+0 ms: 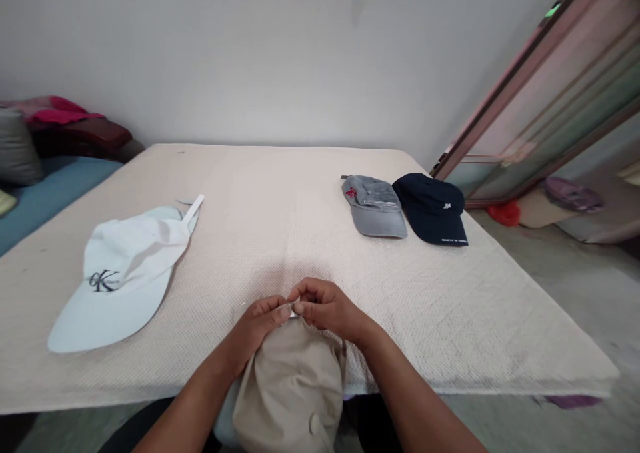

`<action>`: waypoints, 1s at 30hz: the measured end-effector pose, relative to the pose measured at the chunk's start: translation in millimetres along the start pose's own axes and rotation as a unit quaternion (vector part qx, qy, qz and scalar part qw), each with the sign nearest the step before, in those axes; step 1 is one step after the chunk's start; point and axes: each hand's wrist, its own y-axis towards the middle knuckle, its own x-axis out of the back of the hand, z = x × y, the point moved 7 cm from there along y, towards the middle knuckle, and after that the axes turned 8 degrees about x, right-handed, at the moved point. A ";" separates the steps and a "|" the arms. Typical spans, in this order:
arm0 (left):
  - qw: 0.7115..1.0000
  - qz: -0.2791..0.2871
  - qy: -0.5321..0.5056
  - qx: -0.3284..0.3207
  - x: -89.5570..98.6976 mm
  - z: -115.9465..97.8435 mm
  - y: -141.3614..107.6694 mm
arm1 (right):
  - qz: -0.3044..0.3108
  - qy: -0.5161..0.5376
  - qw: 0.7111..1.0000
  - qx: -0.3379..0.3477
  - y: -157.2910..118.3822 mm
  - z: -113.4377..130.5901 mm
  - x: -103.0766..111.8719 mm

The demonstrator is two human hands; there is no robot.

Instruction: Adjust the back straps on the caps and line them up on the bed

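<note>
A beige cloth cap (290, 386) hangs at the table's front edge, its far end pinched between both hands. My left hand (260, 323) is closed on that end, thumb on top beside a small shiny piece, perhaps a buckle. Touching it from the right, my right hand (325, 306) grips the same spot with thumb and forefinger. A white cap (130, 253) with dark letters lies to the left, its strap sticking up. A grey cap (375, 203) and a dark navy cap (433, 206) sit side by side at the back right.
A cream cloth covers the table (260, 193), which stands against a pale wall (250, 59). At the far left are a blue seat (75, 176) and a grey cushion (17, 149). A framed sliding door (520, 99) rises at the right.
</note>
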 end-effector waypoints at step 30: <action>0.998 0.042 -0.031 0.021 3.3 -0.8 -6.2 | -0.080 0.015 0.996 -0.020 -9.3 -11.0 23.6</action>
